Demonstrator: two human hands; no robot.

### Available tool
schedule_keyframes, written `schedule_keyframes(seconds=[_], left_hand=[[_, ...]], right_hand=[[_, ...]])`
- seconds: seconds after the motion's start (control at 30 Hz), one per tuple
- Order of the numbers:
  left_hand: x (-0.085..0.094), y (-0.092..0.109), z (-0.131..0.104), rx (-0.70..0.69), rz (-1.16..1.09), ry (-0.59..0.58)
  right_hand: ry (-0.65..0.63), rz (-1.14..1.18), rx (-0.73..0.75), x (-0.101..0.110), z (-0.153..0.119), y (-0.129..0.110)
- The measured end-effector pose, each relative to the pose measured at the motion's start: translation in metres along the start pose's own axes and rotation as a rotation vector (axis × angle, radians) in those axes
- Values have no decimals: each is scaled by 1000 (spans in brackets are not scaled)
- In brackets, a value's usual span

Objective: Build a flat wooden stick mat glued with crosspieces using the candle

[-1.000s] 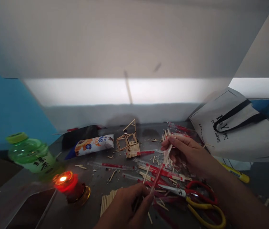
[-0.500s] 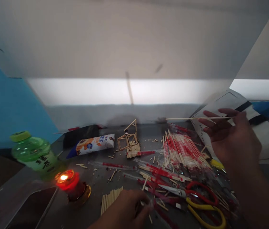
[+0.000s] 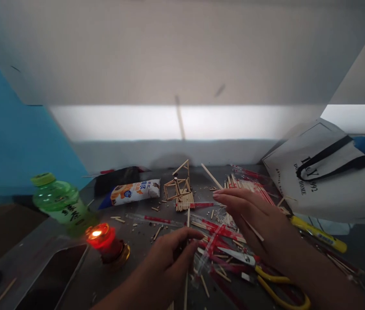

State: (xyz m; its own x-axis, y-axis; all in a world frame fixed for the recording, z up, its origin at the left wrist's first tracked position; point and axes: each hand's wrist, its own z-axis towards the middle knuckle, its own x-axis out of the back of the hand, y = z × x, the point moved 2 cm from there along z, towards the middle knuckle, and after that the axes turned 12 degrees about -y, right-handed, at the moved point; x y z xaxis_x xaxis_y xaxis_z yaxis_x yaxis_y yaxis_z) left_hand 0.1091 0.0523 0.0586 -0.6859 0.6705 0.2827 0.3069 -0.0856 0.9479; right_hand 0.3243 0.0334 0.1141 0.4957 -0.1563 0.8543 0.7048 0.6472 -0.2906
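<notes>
My left hand (image 3: 169,260) is closed at the front of the table, thumb and forefinger pinched around a thin wooden stick (image 3: 188,217) that shows above and below them. My right hand (image 3: 260,219) holds another wooden stick (image 3: 210,175), slanting out past the fingertips toward the back wall. Beside the left fingers lies a torn clear and red wrapper (image 3: 213,245). Scissors (image 3: 274,280) with yellow and red handles lie partly hidden under my right wrist. Behind both hands stands a small frame of glued-looking sticks (image 3: 177,188), next to a bundle of short sticks (image 3: 185,201).
A lit red candle (image 3: 104,239) burns left of my left hand, beside a green bottle (image 3: 59,200). Farther back lie a snack packet (image 3: 135,192) and red-wrapped sticks (image 3: 250,185). At right are a white bag (image 3: 324,172) and a yellow cutter (image 3: 319,234).
My right hand has come down and left with its stick, which now slants instead of lying level. A stick now shows upright in my left hand. The view has shifted slightly.
</notes>
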Motion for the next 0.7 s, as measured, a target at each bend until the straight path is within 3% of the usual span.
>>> schedule_keyframes(seconds=[0.13, 0.23, 0.33, 0.47, 0.57, 0.7], left_hand=[[-2, 3, -6, -42, -156, 22], [-8, 3, -13, -33, -244, 16], [-15, 6, -19, -22, -224, 39], [-18, 9, -19, -26, -129, 15], [-12, 6, -15, -26, -65, 7], [1, 4, -12, 4, 56, 10]], right_hand=[[-70, -1, -105, -1, 0, -6], [-229, -124, -48, -10, 1, -16], [-309, -127, 5, -28, 1, -26], [-385, -70, -30, -47, 0, -35], [-403, -48, -77, -44, 0, -32], [-313, 158, -64, -24, 3, -11]])
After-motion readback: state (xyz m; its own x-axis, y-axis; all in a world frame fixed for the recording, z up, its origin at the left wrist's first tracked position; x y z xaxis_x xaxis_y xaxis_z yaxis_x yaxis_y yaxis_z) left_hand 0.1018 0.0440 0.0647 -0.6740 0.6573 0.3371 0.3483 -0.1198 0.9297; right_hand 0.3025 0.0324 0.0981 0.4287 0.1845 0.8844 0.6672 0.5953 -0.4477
